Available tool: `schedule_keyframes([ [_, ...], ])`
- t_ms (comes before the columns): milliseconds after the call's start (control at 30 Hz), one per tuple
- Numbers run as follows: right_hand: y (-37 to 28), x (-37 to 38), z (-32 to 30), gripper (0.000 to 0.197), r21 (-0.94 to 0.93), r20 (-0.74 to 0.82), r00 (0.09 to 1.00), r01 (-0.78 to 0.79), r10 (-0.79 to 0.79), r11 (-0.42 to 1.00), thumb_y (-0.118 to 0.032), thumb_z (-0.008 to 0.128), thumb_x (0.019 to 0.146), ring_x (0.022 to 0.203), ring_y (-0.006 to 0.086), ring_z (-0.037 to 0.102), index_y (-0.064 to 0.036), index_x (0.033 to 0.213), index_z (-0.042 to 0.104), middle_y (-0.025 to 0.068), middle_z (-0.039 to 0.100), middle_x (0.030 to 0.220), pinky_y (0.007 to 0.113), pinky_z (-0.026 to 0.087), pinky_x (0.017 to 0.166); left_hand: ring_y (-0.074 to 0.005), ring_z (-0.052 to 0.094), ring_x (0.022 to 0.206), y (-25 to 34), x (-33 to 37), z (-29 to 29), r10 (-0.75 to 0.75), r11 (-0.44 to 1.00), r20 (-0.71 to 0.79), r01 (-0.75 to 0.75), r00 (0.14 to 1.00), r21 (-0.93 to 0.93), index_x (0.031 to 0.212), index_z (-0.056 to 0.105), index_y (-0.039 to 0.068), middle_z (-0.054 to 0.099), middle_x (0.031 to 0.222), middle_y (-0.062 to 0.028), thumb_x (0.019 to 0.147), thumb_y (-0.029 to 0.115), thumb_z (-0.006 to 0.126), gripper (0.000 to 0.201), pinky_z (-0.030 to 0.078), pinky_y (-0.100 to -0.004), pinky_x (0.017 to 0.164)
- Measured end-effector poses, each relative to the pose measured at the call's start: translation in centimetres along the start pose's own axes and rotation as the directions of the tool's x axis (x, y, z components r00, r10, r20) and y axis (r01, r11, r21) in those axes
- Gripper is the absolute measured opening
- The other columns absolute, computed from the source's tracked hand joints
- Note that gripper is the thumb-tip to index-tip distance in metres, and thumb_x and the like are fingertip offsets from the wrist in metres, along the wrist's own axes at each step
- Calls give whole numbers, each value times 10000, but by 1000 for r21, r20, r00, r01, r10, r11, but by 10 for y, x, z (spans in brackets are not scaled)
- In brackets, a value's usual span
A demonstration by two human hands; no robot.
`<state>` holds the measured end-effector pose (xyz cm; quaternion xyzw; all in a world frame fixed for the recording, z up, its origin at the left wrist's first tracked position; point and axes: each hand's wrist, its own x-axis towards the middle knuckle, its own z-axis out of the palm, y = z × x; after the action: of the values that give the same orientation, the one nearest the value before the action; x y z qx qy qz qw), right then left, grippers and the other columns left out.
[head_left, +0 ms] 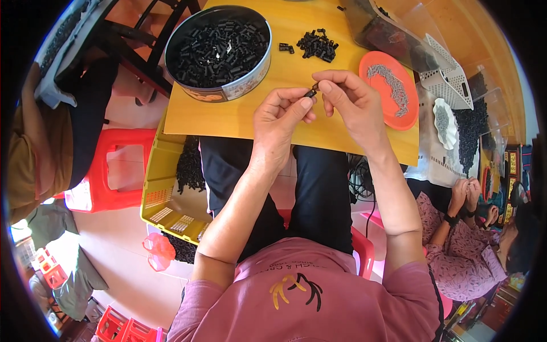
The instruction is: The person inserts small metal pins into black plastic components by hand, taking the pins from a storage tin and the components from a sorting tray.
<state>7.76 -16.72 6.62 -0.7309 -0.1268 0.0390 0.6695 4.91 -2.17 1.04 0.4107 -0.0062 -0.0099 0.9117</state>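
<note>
My left hand [283,114] is closed, its thumb and fingertips pinching a small black cylindrical piece [311,93]. My right hand [354,105] meets it from the other side. Its thumb and forefinger are pressed together at the upper end of the piece, and whatever lies between them is too small to name. Both hands are above the near part of the yellow tabletop [228,122]. Beyond them lies a loose pile of similar black pieces [318,45]. A red oval plate [383,64] with small grey metal parts [393,90] lies just right of my right hand.
A round tin [228,91] full of black pieces stands at the left. Clear plastic bins [393,40] and a white perforated basket [447,85] stand right. A yellow crate [151,171] and red stool [114,171] are at lower left. Another person [467,245] works at right.
</note>
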Motion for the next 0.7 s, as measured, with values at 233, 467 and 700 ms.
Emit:
schedule_keyframes([
  [233, -7, -14, -1, 155, -35, -26, 993, 117, -118, 993, -124, 626, 949, 657, 31, 518, -11, 1051, 654, -18, 625, 806, 183, 422, 593, -131, 593, 794, 5, -10, 11, -7, 1000, 34, 7, 999, -7, 1096, 622, 7, 663, 953, -86, 915, 46, 644, 186, 463, -261, 753],
  [467, -12, -21, -7, 141, -51, -5, 994, 107, -107, 993, -109, 620, 950, 656, 40, 531, -5, 1040, 649, -6, 632, 827, 185, 434, 584, -130, 592, 790, 8, -14, 13, -9, 1000, 23, 9, 1000, -2, 1095, 624, 7, 663, 958, -84, 916, 46, 641, 183, 465, -260, 753],
  [700, -27, -25, -14, 135, -203, 73, 988, 146, -134, 968, -91, 623, 941, 656, 59, 562, 14, 1024, 644, 22, 644, 812, 206, 459, 580, -130, 591, 775, 12, -17, 14, -21, 1000, 63, 21, 998, 4, 1088, 634, 0, 663, 934, -86, 918, 49, 640, 178, 471, -261, 743],
])
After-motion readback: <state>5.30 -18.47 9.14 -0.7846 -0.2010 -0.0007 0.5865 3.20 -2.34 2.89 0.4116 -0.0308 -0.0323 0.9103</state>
